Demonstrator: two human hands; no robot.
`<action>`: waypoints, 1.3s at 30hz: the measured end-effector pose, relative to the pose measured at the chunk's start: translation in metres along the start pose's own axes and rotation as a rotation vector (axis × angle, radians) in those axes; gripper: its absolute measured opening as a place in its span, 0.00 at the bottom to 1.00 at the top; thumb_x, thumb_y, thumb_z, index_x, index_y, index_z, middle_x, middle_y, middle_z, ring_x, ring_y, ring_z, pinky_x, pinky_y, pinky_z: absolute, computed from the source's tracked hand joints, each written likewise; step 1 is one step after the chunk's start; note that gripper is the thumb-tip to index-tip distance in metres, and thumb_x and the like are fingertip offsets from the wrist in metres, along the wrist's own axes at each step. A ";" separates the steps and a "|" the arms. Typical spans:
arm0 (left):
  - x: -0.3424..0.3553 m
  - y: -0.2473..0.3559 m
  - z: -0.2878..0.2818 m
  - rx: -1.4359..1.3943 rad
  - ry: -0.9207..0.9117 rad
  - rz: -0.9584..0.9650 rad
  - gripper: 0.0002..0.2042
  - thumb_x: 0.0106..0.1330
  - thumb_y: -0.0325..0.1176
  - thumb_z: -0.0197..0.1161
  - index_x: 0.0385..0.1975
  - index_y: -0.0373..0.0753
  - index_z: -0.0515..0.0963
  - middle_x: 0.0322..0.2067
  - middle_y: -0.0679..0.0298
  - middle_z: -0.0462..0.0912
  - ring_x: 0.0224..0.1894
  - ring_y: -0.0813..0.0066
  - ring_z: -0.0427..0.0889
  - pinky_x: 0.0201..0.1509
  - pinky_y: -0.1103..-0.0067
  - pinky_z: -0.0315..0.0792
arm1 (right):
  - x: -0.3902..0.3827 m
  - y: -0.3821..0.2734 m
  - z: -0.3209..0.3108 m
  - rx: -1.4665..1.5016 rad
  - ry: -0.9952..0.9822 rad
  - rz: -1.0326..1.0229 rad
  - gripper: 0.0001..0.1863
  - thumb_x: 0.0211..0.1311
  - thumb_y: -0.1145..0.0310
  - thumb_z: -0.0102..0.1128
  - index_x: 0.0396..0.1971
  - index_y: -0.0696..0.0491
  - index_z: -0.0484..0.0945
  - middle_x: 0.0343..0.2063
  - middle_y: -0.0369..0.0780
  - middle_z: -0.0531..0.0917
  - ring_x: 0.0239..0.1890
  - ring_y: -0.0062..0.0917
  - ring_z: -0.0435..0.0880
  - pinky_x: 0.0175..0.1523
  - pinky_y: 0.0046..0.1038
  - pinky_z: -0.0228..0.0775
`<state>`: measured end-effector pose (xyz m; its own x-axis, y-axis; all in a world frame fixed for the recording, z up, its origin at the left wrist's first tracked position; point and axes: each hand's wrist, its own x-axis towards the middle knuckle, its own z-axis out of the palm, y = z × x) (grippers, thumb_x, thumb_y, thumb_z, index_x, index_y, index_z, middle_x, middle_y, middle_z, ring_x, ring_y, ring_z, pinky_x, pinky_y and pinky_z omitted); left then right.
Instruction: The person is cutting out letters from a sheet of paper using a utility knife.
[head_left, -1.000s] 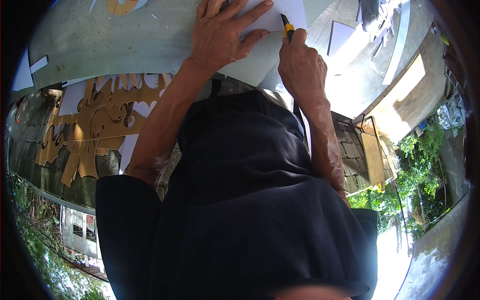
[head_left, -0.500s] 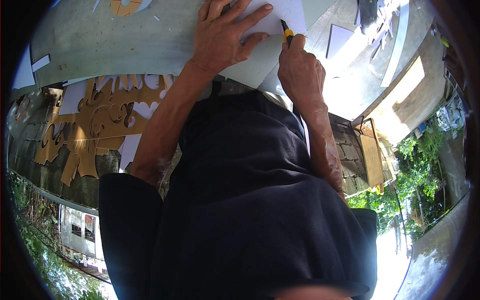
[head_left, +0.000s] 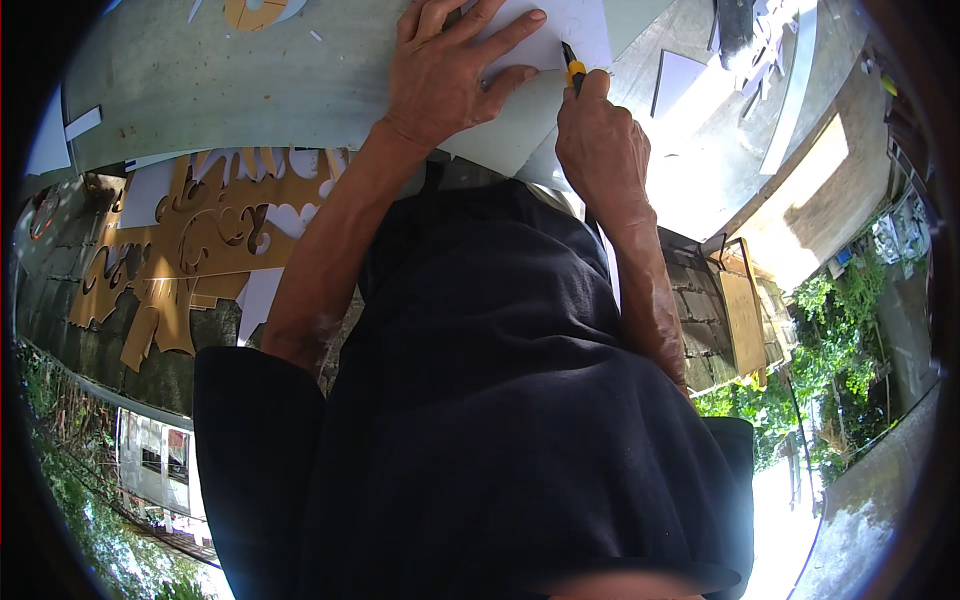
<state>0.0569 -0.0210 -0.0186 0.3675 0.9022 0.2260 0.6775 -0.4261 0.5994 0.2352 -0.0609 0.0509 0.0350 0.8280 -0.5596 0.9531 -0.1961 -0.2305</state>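
My left hand (head_left: 450,65) lies with fingers spread on a white sheet (head_left: 585,28) at the top of the view, pressing it against the work table (head_left: 250,90). To its right, my right hand (head_left: 603,135) is closed round a yellow-and-black utility knife (head_left: 574,70). The dark blade points up and away from me, its tip at the sheet's surface just right of my left fingertips. Whether the blade is sunk into the sheet cannot be made out. The sheet's far part runs out of the picture.
Brown boards with curly cut-outs (head_left: 200,230) lie below the table's near edge on the left. A white triangular offcut (head_left: 678,80) and several scraps (head_left: 768,60) are on the right of the table. A brown round piece (head_left: 255,12) sits at the far left.
Almost nothing differs. Both hands and the knife keep nearly the same place, with the blade tip perhaps a hair nearer to me.
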 end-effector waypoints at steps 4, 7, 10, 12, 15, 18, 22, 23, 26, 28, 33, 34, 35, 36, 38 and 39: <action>0.000 0.000 0.000 0.019 0.007 0.014 0.22 0.67 0.52 0.66 0.56 0.48 0.85 0.67 0.59 0.76 0.64 0.54 0.71 0.69 0.59 0.61 | 0.000 -0.004 -0.005 0.012 -0.011 0.003 0.11 0.76 0.64 0.50 0.40 0.57 0.65 0.20 0.56 0.84 0.27 0.55 0.87 0.36 0.52 0.78; -0.001 -0.001 0.001 0.029 0.016 0.014 0.22 0.67 0.52 0.65 0.56 0.48 0.85 0.67 0.58 0.76 0.64 0.54 0.71 0.69 0.59 0.60 | -0.001 -0.006 -0.005 0.011 -0.020 0.019 0.11 0.76 0.64 0.49 0.39 0.58 0.66 0.20 0.55 0.84 0.28 0.54 0.87 0.37 0.51 0.78; -0.001 -0.001 0.002 0.018 0.029 0.019 0.22 0.68 0.52 0.65 0.56 0.48 0.85 0.66 0.58 0.76 0.64 0.54 0.71 0.69 0.59 0.60 | -0.002 -0.008 -0.006 0.005 -0.031 0.036 0.12 0.76 0.64 0.49 0.39 0.58 0.66 0.20 0.55 0.84 0.27 0.54 0.87 0.36 0.51 0.78; 0.000 0.000 0.001 0.019 0.015 0.011 0.22 0.68 0.52 0.64 0.56 0.48 0.85 0.66 0.57 0.77 0.64 0.54 0.71 0.69 0.59 0.60 | -0.003 -0.006 -0.005 0.002 -0.039 0.049 0.12 0.76 0.64 0.49 0.39 0.58 0.65 0.20 0.55 0.84 0.27 0.54 0.87 0.36 0.50 0.78; -0.001 -0.001 0.001 0.019 0.014 0.008 0.22 0.68 0.53 0.64 0.56 0.48 0.85 0.65 0.57 0.77 0.64 0.54 0.71 0.69 0.58 0.60 | -0.005 -0.002 0.000 0.027 -0.030 0.032 0.12 0.77 0.62 0.49 0.40 0.57 0.64 0.20 0.58 0.83 0.26 0.56 0.86 0.35 0.53 0.78; -0.002 -0.002 0.004 -0.005 0.037 0.005 0.22 0.68 0.53 0.64 0.56 0.48 0.85 0.66 0.58 0.77 0.64 0.53 0.71 0.69 0.57 0.60 | -0.005 -0.004 -0.001 0.024 -0.030 0.038 0.12 0.77 0.62 0.49 0.40 0.57 0.64 0.20 0.57 0.83 0.26 0.56 0.86 0.34 0.53 0.77; -0.002 -0.002 0.003 0.035 0.023 0.020 0.22 0.68 0.53 0.64 0.56 0.49 0.85 0.66 0.58 0.77 0.64 0.53 0.71 0.69 0.57 0.60 | -0.008 -0.003 -0.002 0.006 -0.022 0.020 0.11 0.76 0.65 0.50 0.39 0.57 0.65 0.18 0.53 0.84 0.25 0.52 0.87 0.34 0.50 0.78; -0.001 -0.001 0.003 0.029 0.020 0.016 0.22 0.69 0.54 0.63 0.56 0.49 0.85 0.66 0.58 0.77 0.64 0.53 0.71 0.69 0.57 0.60 | -0.009 -0.002 -0.001 0.008 -0.029 0.026 0.11 0.75 0.65 0.51 0.38 0.57 0.65 0.18 0.52 0.84 0.25 0.52 0.87 0.34 0.50 0.78; -0.002 -0.002 0.003 0.034 0.010 0.009 0.23 0.69 0.54 0.63 0.56 0.49 0.85 0.66 0.58 0.77 0.64 0.53 0.71 0.69 0.57 0.60 | -0.011 -0.002 0.001 -0.001 -0.006 0.006 0.11 0.75 0.65 0.51 0.38 0.57 0.65 0.19 0.52 0.84 0.25 0.51 0.87 0.33 0.49 0.78; -0.003 -0.002 0.003 0.045 0.003 0.008 0.23 0.69 0.55 0.62 0.56 0.48 0.85 0.66 0.57 0.77 0.64 0.53 0.71 0.69 0.56 0.60 | -0.013 -0.001 0.001 -0.006 -0.024 0.012 0.11 0.75 0.65 0.51 0.38 0.57 0.65 0.19 0.52 0.84 0.25 0.51 0.87 0.33 0.48 0.78; 0.004 0.002 0.003 0.019 0.006 0.018 0.23 0.70 0.55 0.61 0.55 0.48 0.85 0.65 0.57 0.77 0.63 0.53 0.72 0.68 0.57 0.60 | -0.020 0.003 0.003 -0.039 -0.060 0.083 0.11 0.75 0.64 0.51 0.39 0.57 0.65 0.19 0.51 0.84 0.26 0.50 0.87 0.33 0.48 0.79; 0.002 0.001 0.002 0.026 0.007 0.017 0.23 0.70 0.55 0.61 0.55 0.48 0.85 0.65 0.57 0.77 0.63 0.53 0.72 0.68 0.57 0.60 | -0.020 0.003 0.004 -0.042 -0.058 0.074 0.11 0.75 0.64 0.51 0.39 0.57 0.65 0.19 0.51 0.84 0.26 0.51 0.87 0.34 0.48 0.79; 0.002 -0.001 0.002 0.033 0.016 0.023 0.23 0.70 0.55 0.61 0.55 0.48 0.85 0.65 0.57 0.77 0.63 0.53 0.72 0.68 0.57 0.60 | -0.019 0.003 0.005 -0.044 -0.056 0.065 0.11 0.75 0.64 0.51 0.39 0.57 0.65 0.20 0.52 0.84 0.26 0.51 0.87 0.34 0.48 0.79; 0.000 -0.002 0.002 0.040 0.025 0.030 0.23 0.70 0.55 0.61 0.55 0.47 0.86 0.65 0.57 0.77 0.63 0.53 0.72 0.68 0.58 0.60 | -0.019 0.002 0.005 -0.043 -0.055 0.058 0.11 0.75 0.64 0.51 0.39 0.57 0.65 0.20 0.52 0.84 0.26 0.51 0.87 0.34 0.48 0.79; -0.004 -0.001 0.000 0.045 0.026 0.020 0.23 0.69 0.55 0.62 0.55 0.47 0.85 0.65 0.57 0.77 0.63 0.53 0.72 0.68 0.58 0.61 | -0.019 0.001 0.006 -0.041 -0.084 0.061 0.11 0.75 0.64 0.50 0.40 0.57 0.65 0.20 0.52 0.84 0.26 0.52 0.87 0.35 0.49 0.79; -0.003 -0.002 0.000 0.035 0.027 0.016 0.24 0.69 0.55 0.62 0.55 0.47 0.85 0.65 0.57 0.77 0.63 0.52 0.72 0.68 0.58 0.61 | -0.019 0.001 0.005 -0.044 -0.080 0.062 0.11 0.75 0.64 0.50 0.40 0.57 0.65 0.20 0.52 0.84 0.26 0.52 0.87 0.35 0.49 0.79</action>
<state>0.0545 -0.0233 -0.0207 0.3619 0.8963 0.2562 0.6938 -0.4425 0.5682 0.2341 -0.0788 0.0574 0.0715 0.7702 -0.6338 0.9622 -0.2207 -0.1597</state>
